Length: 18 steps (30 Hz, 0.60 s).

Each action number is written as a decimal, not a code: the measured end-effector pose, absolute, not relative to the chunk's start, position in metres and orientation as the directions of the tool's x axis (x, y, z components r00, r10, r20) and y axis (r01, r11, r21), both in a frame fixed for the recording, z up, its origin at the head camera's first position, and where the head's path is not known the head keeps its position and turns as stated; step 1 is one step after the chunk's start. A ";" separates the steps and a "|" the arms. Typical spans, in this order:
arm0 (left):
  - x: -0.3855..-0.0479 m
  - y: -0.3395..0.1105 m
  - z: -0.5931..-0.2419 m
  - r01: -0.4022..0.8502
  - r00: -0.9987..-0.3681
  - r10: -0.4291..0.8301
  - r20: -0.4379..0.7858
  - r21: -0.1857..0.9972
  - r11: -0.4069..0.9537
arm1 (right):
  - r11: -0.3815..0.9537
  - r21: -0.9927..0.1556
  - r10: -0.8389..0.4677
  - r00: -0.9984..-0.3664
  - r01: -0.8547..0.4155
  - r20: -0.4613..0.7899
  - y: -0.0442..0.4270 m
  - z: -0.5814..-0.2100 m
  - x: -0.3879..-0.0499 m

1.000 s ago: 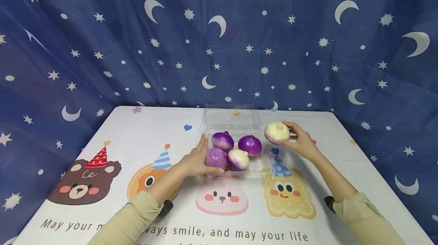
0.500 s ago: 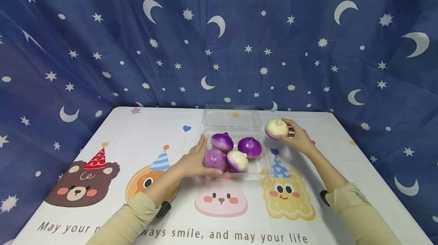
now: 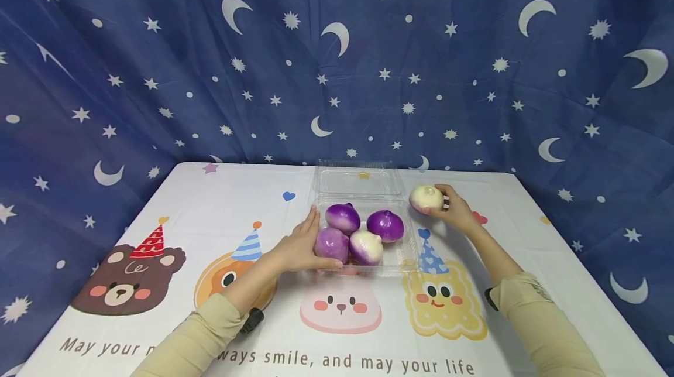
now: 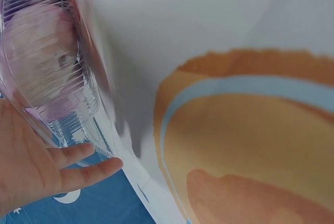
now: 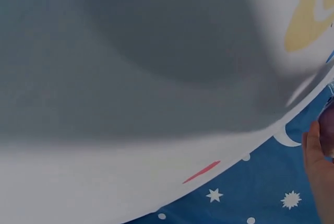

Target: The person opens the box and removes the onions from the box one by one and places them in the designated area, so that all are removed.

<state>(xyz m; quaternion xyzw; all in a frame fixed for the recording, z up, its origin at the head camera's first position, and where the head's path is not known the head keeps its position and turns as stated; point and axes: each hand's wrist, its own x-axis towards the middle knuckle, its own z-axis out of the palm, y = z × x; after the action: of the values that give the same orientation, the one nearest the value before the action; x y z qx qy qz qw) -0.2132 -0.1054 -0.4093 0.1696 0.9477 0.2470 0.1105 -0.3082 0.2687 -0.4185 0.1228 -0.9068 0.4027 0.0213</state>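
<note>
A clear plastic box [image 3: 392, 260] lies with its lid [image 3: 358, 182] folded back, holding two dark purple onions [image 3: 342, 218] [image 3: 385, 225], a lighter purple onion [image 3: 332, 245] and a white-and-purple onion [image 3: 366, 247]. My left hand [image 3: 301, 248] rests along the box's left side, fingers extended and thumb at the front edge; in the left wrist view the hand [image 4: 31, 166] lies beside the ribbed wall [image 4: 49, 57]. Right of the box, my right hand [image 3: 455, 210] grips a whitish onion [image 3: 427, 198]. The right wrist view shows that hand [image 5: 318, 172] and a sliver of onion [image 5: 327, 130] at its edge.
A white cloth [image 3: 242, 189] with printed cartoon figures and lettering covers the table. Behind it hangs a blue curtain [image 3: 295, 61] with moons and stars. Dark wrist cameras sit under both forearms.
The right hand and its onion have moved slightly back from the front of the table, and the right forearm has shifted left. The left hand stays at the box.
</note>
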 end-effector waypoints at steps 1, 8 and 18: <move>-0.213 -0.105 -0.409 0.266 -0.918 0.376 -0.126 0.507 0.820 | 0.646 -0.728 -0.204 -0.971 -0.229 0.125 0.268 -0.420 -0.309; -0.214 -0.105 -0.410 0.263 -0.916 0.379 -0.133 0.517 0.815 | 0.671 -0.719 -0.200 -0.978 -0.180 0.058 0.267 -0.426 -0.313; -0.215 -0.106 -0.412 0.260 -0.916 0.377 -0.140 0.509 0.821 | 0.685 -0.708 -0.211 -0.977 -0.169 0.029 0.265 -0.427 -0.316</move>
<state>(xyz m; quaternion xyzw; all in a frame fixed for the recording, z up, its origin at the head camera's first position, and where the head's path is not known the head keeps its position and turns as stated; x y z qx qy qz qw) -0.2155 -0.1060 -0.4119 0.1680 0.9468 0.2477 0.1180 -0.3163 0.2647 -0.4265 0.1037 -0.9175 0.3829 -0.0274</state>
